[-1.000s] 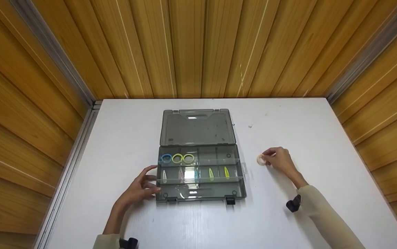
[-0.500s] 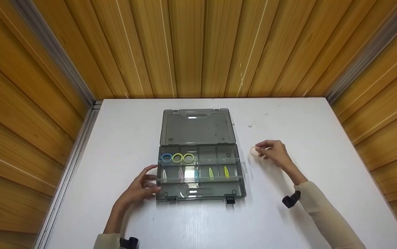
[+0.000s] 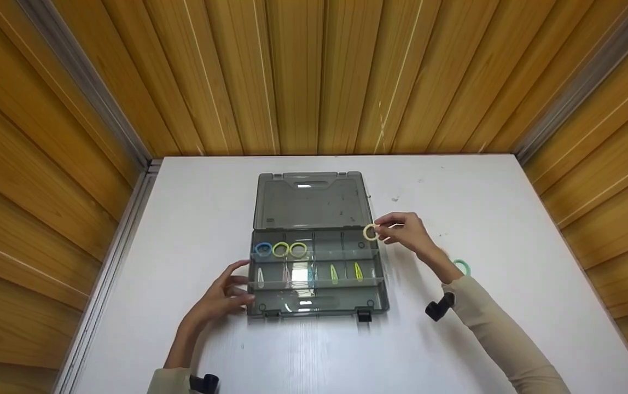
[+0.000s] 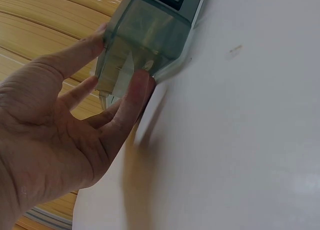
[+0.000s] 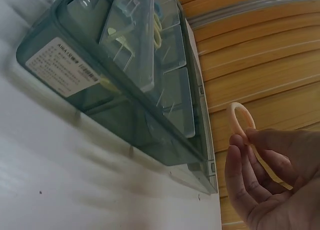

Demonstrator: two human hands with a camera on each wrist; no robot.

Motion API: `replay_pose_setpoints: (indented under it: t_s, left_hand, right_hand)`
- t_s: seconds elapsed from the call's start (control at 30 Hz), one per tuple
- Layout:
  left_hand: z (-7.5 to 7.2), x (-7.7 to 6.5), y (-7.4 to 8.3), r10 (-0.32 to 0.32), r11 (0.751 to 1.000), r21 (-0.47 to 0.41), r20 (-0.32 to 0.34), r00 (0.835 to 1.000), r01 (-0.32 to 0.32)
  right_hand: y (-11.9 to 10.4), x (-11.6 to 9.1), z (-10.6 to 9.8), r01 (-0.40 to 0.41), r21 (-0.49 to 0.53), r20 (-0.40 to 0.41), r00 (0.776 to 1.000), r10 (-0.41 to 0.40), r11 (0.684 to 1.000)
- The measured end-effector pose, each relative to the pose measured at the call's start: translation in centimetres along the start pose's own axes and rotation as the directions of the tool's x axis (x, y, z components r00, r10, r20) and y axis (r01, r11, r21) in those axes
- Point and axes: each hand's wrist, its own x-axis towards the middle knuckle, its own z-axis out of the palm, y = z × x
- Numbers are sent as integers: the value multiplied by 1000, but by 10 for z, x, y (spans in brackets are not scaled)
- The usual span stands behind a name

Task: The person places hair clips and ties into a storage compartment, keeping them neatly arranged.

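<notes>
A grey see-through compartment box (image 3: 318, 301) lies on the table with its lid (image 3: 314, 205) folded back. My left hand (image 3: 218, 298) rests its fingertips against the box's left side; in the left wrist view the fingers (image 4: 132, 98) touch its wall. My right hand (image 3: 408, 232) pinches a pale orange hair tie (image 5: 234, 117) between thumb and fingertips, above the box's back right corner. One blue hair tie (image 3: 263, 249) and two yellow hair ties (image 3: 298, 250) sit in the back row. Several snap hair clips (image 3: 359, 272) stand in the middle row.
A green hair tie (image 3: 463, 266) lies on the white table (image 3: 511, 219), partly behind the right forearm. The box's right end carries a printed label (image 5: 62, 68). Wood-patterned walls (image 3: 319, 76) enclose the table's back and sides.
My right hand has lifted the pale orange hair tie and carried it left to the box's back right corner. The green hair tie has come into sight. My left hand stays put.
</notes>
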Motion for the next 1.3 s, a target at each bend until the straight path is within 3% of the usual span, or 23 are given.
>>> replay_pose_setpoints:
  t_s: [0.4, 0.73, 1.07, 1.3]
  left_hand:
    - [-2, -4, 3, 45, 999, -4, 29, 999, -45]
    - [1, -2, 3, 13, 1000, 0, 1, 1000, -13]
    - [1, -2, 4, 26, 1000, -10, 11, 1000, -26]
    - [-1, -1, 1, 27, 1000, -9, 16, 1000, -27]
  right_hand:
    - [-13, 23, 49, 42, -54, 60, 997, -39, 998]
    - [-13, 31, 85, -1, -104, 93, 996, 11, 995]
    - [-12, 32, 108, 87, -164, 129, 989, -66, 983]
    - [-6, 37, 121, 100, -234, 88, 993, -81, 967]
